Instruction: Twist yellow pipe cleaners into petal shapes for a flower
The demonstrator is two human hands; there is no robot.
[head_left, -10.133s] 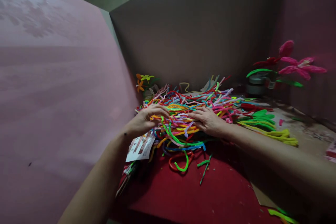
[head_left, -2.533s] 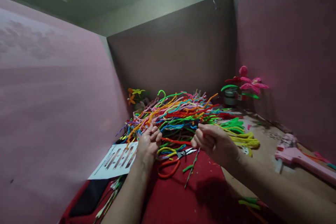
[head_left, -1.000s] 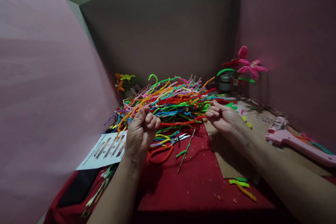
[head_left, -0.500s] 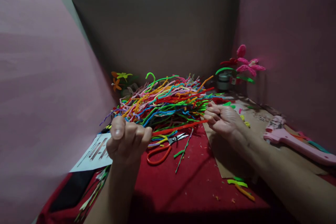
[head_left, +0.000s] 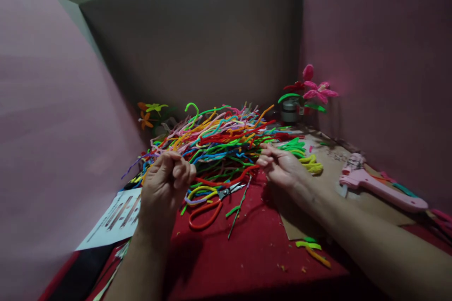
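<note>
A red pipe cleaner (head_left: 226, 183) spans the gap between my two hands, sagging slightly in the middle. My left hand (head_left: 167, 176) is closed around its left end. The right end runs into the curled fingers of my right hand (head_left: 278, 164). Just below the pipe cleaner, scissors (head_left: 205, 216) with red handles lie on the red cloth, blades towards the right. Behind both hands spreads a large heap of pipe cleaners (head_left: 219, 136) in many colours.
A pink glue gun (head_left: 381, 186) rests on cardboard (head_left: 332, 197) at the right, near green and yellow bundles (head_left: 310, 164). A printed sheet (head_left: 113, 216) lies at the left. Pink flowers (head_left: 321, 90) stand at the back right, orange and yellow ones (head_left: 145, 120) at the back left.
The red pipe cleaner was pulled straight and now hangs slacker. My left hand has turned at the wrist, and my hands are slightly closer together. The whole view has shifted a little.
</note>
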